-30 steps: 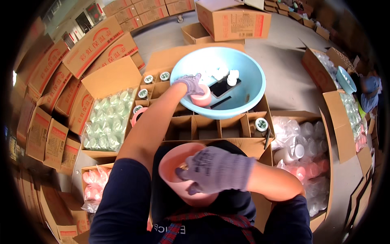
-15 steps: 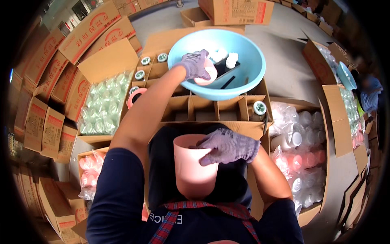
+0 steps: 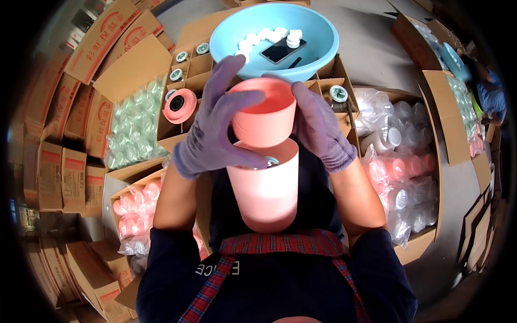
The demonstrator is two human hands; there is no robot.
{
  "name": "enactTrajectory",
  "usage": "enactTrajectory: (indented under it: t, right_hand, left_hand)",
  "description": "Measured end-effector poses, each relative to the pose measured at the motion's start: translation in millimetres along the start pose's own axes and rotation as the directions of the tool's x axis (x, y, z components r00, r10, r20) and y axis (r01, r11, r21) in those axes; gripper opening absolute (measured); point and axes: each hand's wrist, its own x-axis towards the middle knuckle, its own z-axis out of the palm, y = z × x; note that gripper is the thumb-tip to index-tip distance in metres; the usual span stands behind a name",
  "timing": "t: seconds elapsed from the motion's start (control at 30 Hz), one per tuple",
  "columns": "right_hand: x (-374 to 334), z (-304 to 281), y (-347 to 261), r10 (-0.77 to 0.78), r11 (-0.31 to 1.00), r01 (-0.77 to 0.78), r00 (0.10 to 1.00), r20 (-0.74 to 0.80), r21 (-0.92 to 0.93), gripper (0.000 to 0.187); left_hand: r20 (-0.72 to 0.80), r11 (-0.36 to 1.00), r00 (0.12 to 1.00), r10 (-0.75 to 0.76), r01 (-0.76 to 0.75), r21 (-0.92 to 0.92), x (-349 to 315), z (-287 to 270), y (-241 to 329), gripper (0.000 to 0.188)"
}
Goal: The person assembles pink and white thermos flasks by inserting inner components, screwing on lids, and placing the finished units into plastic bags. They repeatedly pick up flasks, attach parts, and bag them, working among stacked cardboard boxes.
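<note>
Over my lap, a coral-pink cup hangs just above the open mouth of a larger pale-pink cylindrical body. My left hand, in a grey-purple glove, grips the cup from the left; its fingers are at the rim and its thumb reaches low, near the body's mouth. On the cup's right side, the fingers of my gloved right hand press against the wall. Something shiny shows inside the body's mouth, mostly hidden by the cup and thumb. The body stands between my legs.
A light-blue basin with white caps and a phone rests on a divided carton ahead. A pink lid lies at its left. Cartons of wrapped green, pink and white pieces flank me.
My left hand has come back from the basin with the pink cup, now above the body. My right hand has moved off the body's rim onto the cup. The view has shifted.
</note>
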Motion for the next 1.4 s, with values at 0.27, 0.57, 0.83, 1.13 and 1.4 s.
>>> enactTrajectory:
  t: [0.27,0.57,0.83,1.13,1.4]
  right_hand:
    - [11.2,-3.6,10.8,-0.037,0.988,0.056,0.990,0.135,-0.141,0.064]
    - [6.8,-13.7,5.7,-0.072,0.963,0.025,0.983,-0.167,-0.267,0.059]
    - [80.8,-45.5,23.9,-0.293,0.761,0.043,0.913,-0.284,-0.647,0.049]
    - [102.3,-31.2,41.5,-0.345,0.199,0.155,0.935,0.079,-0.968,0.049]
    - [20.2,4.6,27.7,-0.018,0.971,0.036,0.997,0.076,-0.235,0.045]
  left_hand:
    - [0.237,0.333,0.826,-0.512,0.445,-0.831,-51.1,8.9,-36.2,0.077]
    - [-0.087,0.463,0.587,-0.805,0.530,-0.710,-74.3,-17.0,-51.9,0.071]
    - [-0.313,-0.034,0.119,-0.942,0.895,0.444,-214.1,-53.3,-229.1,0.123]
    - [-0.457,0.725,0.764,-0.455,0.616,0.309,-115.8,-21.3,-86.1,0.105]
    - [0.136,0.515,0.922,-0.364,0.320,-0.795,-73.9,1.2,-29.1,0.094]
